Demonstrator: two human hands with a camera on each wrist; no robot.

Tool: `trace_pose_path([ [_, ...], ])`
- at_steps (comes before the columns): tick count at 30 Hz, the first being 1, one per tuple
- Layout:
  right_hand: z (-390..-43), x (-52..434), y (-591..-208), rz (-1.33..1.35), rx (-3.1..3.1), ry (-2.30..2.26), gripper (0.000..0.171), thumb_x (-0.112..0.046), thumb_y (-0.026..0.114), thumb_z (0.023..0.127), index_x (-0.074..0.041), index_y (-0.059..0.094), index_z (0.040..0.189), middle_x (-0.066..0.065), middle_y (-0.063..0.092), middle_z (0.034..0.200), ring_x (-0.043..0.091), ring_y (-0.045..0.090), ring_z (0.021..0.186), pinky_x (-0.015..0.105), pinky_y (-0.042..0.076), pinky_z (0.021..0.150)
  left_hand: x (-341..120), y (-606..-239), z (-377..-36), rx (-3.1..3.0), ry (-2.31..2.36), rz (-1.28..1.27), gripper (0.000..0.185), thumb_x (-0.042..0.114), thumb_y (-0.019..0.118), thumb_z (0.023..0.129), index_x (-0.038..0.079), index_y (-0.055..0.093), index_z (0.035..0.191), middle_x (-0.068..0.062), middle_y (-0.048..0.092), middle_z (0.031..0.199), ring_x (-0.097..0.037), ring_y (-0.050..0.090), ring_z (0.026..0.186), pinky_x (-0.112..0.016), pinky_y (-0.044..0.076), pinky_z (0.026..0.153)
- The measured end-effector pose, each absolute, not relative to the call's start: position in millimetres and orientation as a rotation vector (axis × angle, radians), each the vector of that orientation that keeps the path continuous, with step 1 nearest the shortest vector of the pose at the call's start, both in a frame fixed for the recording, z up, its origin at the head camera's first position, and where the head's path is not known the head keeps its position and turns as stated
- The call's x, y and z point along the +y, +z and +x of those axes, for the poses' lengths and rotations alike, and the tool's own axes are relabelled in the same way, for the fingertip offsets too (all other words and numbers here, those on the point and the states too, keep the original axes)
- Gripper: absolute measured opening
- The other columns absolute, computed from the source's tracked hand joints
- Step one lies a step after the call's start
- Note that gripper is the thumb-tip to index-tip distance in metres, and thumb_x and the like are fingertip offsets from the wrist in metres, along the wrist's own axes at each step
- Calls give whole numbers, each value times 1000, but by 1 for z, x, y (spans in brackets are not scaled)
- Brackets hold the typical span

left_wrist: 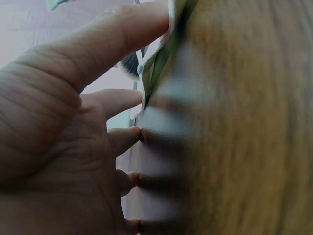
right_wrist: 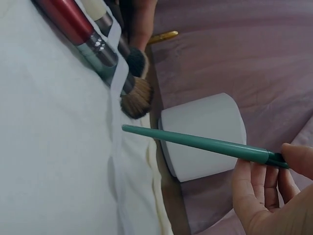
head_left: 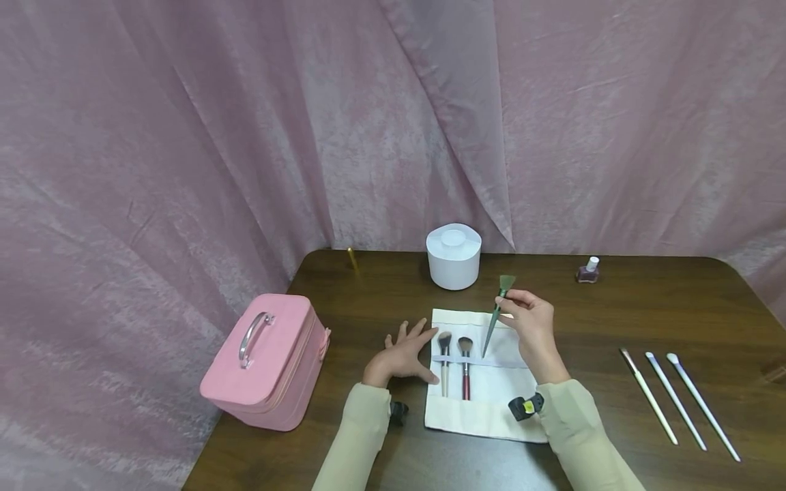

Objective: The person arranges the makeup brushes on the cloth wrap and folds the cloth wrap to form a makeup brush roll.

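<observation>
Head view: the right hand (head_left: 531, 326) is clamped on the green brush (head_left: 493, 323), pinching it near the bristle end between thumb and fingers. Bristles point up; the handle tip points down at the strap (head_left: 510, 363) of the white wrap (head_left: 500, 385). The red brush (head_left: 466, 383) and pale brush (head_left: 445, 377), left of the green brush, sit side by side under the strap. The left hand (head_left: 402, 356) is spread, fingers apart, at the wrap's left edge. Three brushes (head_left: 652, 402) lie on the table (head_left: 602, 307) to the right. The tub (head_left: 453, 267) stands behind the wrap; the pink case (head_left: 260, 372) stands at left.

Left wrist view: thumb and index finger touch the wrap's edge; other fingertips rest on the table.

Right wrist view: the handle tip is at the strap; contact cannot be told.
</observation>
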State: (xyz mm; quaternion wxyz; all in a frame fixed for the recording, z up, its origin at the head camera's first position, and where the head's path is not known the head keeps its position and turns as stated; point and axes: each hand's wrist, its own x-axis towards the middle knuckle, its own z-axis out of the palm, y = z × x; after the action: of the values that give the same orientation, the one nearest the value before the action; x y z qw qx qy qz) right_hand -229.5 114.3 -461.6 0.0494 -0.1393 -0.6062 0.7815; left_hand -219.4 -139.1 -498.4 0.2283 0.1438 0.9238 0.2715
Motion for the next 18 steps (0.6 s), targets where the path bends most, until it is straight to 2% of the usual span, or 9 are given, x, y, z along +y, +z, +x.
trace_pose_path([
  [3,-230,114,-464,-432,-1875,2370,11,6,70,91,6,67,101,5,69,90,8,70,79,28,59,73,-138,-499,-220,2549,745,400,98,27,90,77,22,36,159,-4,10,170,-39,-5,153,-69,1,115],
  [11,-232,112,-466,-454,-1971,2355,22,5,67,93,11,62,114,7,68,95,5,69,78,27,59,74,-138,-500,-220,2559,730,391,98,29,90,76,22,37,159,-5,12,169,-39,-3,154,-69,2,114],
  [18,-234,113,-467,-459,-1929,2361,21,8,67,92,12,61,111,10,70,96,6,68,77,27,59,72,-137,-499,-220,2559,733,386,97,29,90,77,22,37,158,-5,12,169,-39,-3,154,-69,2,115],
])
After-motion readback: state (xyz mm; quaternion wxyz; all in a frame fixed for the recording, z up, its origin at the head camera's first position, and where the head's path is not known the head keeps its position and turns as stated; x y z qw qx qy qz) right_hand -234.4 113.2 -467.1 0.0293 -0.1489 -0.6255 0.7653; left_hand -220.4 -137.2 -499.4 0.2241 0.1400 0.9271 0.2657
